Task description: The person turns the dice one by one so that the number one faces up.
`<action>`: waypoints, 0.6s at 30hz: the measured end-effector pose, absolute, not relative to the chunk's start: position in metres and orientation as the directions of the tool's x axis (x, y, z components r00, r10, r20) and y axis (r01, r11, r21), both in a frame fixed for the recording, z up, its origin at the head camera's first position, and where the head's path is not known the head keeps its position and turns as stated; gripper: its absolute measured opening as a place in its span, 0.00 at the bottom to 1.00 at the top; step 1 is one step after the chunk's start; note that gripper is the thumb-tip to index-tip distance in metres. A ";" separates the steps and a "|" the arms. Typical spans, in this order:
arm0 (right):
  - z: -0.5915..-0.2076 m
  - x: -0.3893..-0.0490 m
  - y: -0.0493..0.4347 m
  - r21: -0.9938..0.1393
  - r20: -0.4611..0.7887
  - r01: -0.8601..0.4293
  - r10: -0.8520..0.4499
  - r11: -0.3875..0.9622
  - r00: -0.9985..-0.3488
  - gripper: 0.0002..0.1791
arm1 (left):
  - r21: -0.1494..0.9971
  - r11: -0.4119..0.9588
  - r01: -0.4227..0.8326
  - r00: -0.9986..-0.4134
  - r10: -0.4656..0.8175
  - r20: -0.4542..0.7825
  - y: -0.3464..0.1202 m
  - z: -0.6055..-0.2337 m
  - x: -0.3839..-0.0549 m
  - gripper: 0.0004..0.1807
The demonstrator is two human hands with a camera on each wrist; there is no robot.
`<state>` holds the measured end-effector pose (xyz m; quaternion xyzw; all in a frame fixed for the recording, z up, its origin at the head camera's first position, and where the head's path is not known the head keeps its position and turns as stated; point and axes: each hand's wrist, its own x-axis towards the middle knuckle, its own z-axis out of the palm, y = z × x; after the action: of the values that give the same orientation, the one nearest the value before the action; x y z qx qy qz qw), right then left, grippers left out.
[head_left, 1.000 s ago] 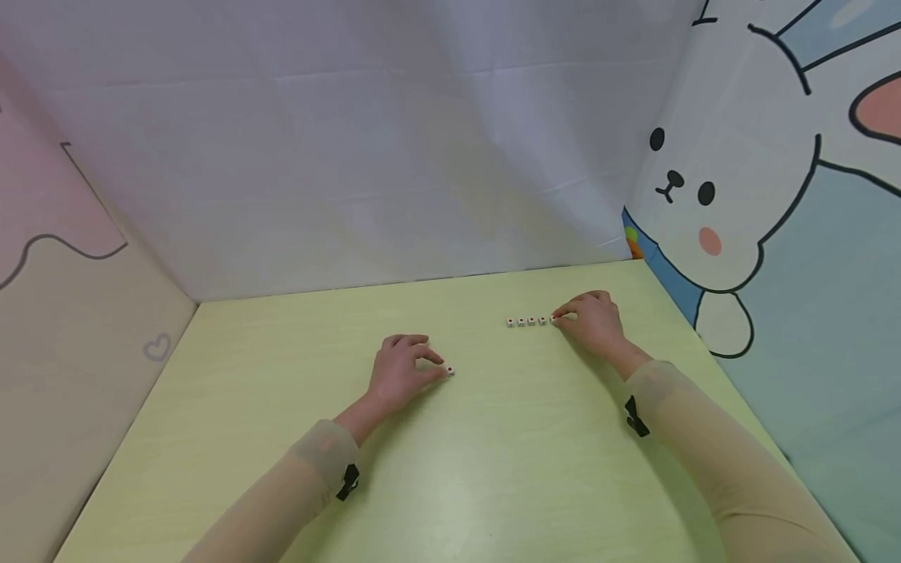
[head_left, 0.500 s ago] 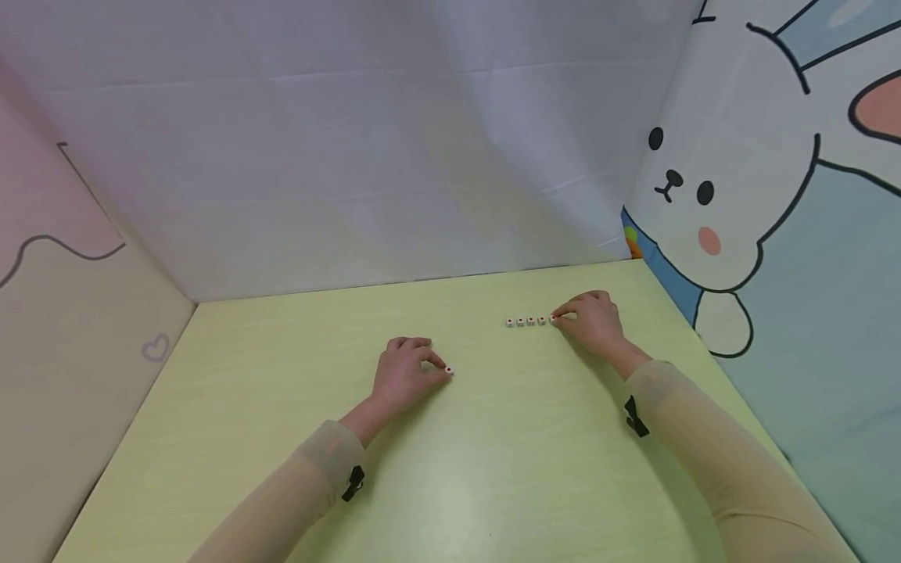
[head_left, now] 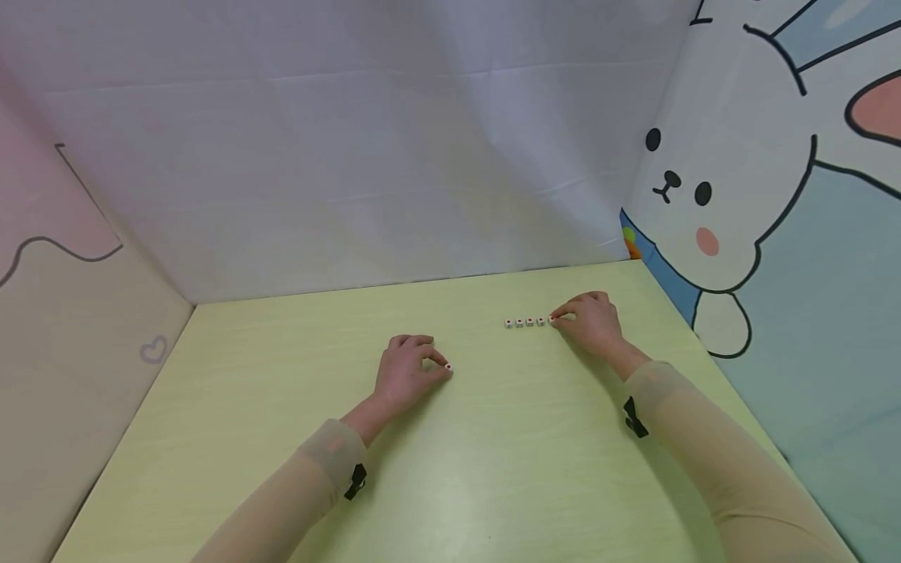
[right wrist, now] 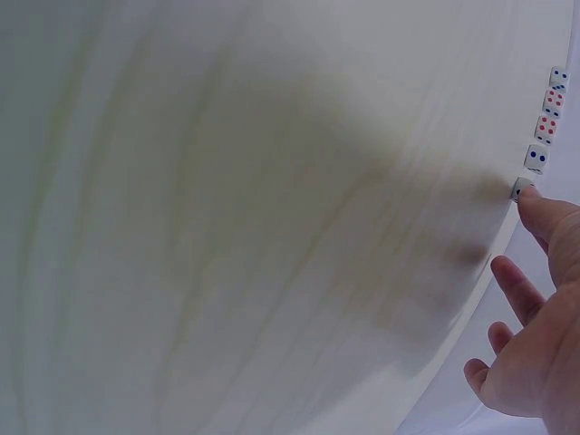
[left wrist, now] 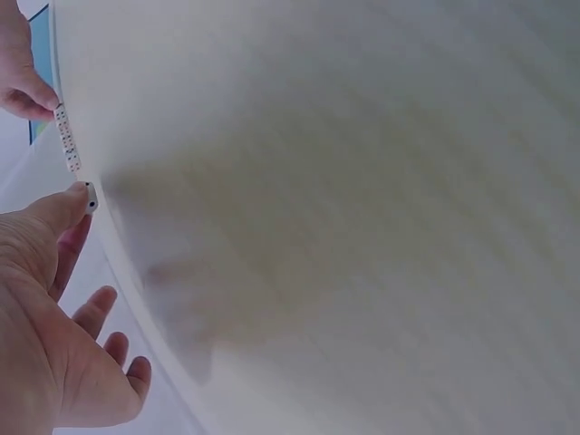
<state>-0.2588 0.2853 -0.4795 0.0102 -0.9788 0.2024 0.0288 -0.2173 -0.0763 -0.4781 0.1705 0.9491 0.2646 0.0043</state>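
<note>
Several small white dice (head_left: 530, 322) with red and blue dots stand in a straight row on the table, spaced slightly apart. My right hand (head_left: 593, 319) pinches the die (right wrist: 521, 189) at the row's right end between thumb and finger. Left of the row and nearer to me, my left hand (head_left: 411, 369) pinches a single die (left wrist: 91, 198) between thumb and index finger, the other fingers spread loosely. A red dot shows on top of that die in the head view, and dark dots show on its side in the left wrist view.
The pale yellow-green table (head_left: 281, 344) meets a white cloth wall (head_left: 352, 180) at the back. A panel with a cartoon rabbit (head_left: 732, 203) rises along the right edge, and a pink and cream panel (head_left: 63, 328) along the left.
My left hand has shifted slightly right and now holds its die a little higher in the head view. The right hand and the row of dice stay in place.
</note>
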 end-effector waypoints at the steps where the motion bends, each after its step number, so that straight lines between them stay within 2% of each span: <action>1: -0.480 -0.259 0.286 -0.396 0.062 -0.033 -0.009 0.918 -0.998 0.12 | 0.504 0.801 0.323 -0.942 0.326 0.086 -0.076 -0.478 -0.218 0.06; 18: -0.479 -0.259 0.286 -0.395 0.059 -0.038 -0.016 0.918 -0.998 0.12 | 0.460 0.795 0.396 -0.918 0.360 0.168 -0.057 -0.452 -0.238 0.08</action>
<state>-0.2585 0.2863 -0.4789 0.0138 -0.9788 0.2024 0.0275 -0.2378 -0.0565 -0.4521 0.1997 0.9466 0.2507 -0.0358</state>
